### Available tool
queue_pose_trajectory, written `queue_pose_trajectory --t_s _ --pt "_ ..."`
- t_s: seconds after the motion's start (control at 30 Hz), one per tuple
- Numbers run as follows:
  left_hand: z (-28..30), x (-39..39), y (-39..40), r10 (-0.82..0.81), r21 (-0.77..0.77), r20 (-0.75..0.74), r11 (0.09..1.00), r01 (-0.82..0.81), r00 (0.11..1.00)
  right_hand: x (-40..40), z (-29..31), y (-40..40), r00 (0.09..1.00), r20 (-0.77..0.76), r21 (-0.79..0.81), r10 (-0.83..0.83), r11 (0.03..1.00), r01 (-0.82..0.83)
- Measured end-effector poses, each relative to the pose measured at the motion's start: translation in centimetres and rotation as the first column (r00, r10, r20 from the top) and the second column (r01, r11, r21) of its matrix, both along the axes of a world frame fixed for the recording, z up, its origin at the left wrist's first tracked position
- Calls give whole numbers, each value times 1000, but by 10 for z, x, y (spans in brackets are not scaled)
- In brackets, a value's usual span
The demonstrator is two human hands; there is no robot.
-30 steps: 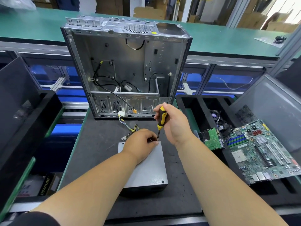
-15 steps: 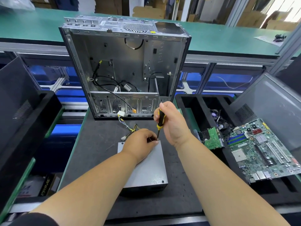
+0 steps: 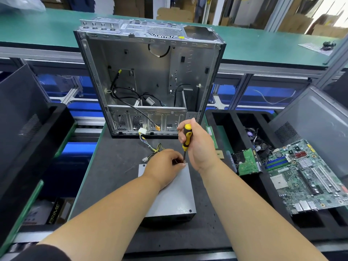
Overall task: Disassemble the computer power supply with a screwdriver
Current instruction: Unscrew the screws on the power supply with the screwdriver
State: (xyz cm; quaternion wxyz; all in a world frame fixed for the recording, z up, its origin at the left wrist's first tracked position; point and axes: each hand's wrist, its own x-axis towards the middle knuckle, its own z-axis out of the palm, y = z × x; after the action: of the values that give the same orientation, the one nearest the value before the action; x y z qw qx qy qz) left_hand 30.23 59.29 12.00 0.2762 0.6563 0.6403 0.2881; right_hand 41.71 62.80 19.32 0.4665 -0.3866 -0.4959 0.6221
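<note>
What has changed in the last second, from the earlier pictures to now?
Almost nothing. The right hand keeps its grip on the screwdriver, tip at the far right corner of the power supply. The left hand stays there, steadying it.

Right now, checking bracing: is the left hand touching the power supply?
Touching. Head view shows the left hand resting on the power supply top.

Grey metal power supply [image 3: 169, 194] lies flat on dark mat, closed, screw visible at near right corner, yellow-black cable bundle [image 3: 153, 147] trailing from far end to white connector. Screwdriver [image 3: 186, 140], yellow-black handle, stands near upright, slightly tilted, tip at power supply's far right corner.
</note>
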Motion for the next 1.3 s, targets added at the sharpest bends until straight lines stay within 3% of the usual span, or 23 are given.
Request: queue_pose_trajectory --t_s 0.2,0.43,0.67,0.8,1.07,1.3 --pt "1 0 0 -10 6 4 1000 10 1000 3 2 -4 999 -4 74 36 997 -35" --pt "0 0 0 -9 10 -5 1000 9 1000 10 6 -1 997 56 -5 -50 999 50" --pt "-2 0 1 -13 20 -12 1000 13 1000 7 1 2 986 -157 -83 -62 995 50" --pt "-1 0 0 -17 14 -18 1000 18 1000 10 -2 1 997 -80 41 3 999 0" --pt "1 -1 -2 -35 15 -23 999 36 999 18 3 5 1000 1 43 1 999 -1" --pt "1 -1 -2 -34 14 -3 999 34 999 7 1 4 992 -116 -41 -47 998 43"
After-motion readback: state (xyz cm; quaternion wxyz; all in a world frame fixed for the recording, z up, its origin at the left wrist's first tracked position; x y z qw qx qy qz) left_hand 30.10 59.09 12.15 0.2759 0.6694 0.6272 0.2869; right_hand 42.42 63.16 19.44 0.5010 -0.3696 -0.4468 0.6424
